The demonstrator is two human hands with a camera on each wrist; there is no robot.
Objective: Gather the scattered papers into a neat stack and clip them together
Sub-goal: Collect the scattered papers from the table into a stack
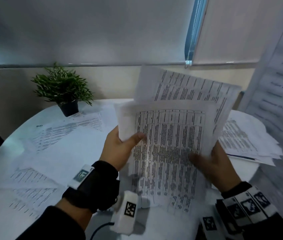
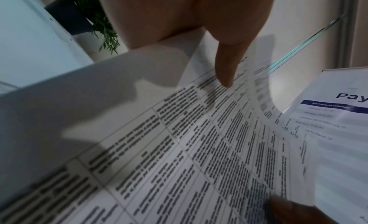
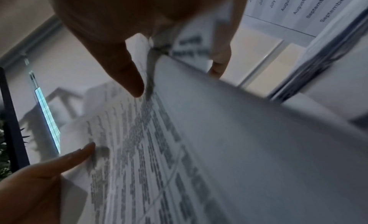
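Both my hands hold a bundle of printed papers [image 1: 170, 135] upright above the round white table [image 1: 78, 153]. The sheets are uneven and fanned at the top. My left hand [image 1: 128, 139] pinches the left edge, thumb on the front sheet [image 2: 179, 148]. My right hand [image 1: 206, 158] grips the lower right edge [image 3: 239, 133], thumb in front and fingers behind. More sheets lie scattered on the table at the left [image 1: 64, 134] and near left [image 1: 29, 187]. A loose pile [image 1: 241, 141] lies at the right. A tiny dark object [image 1: 39, 125] sits far left, too small to identify.
A small potted plant [image 1: 62, 89] stands at the table's back left. A white printed board [image 1: 275, 84] rises close on the right. A wall and window blind lie behind the table. A cable and white wrist-camera housing [image 1: 128, 213] hang by my left wrist.
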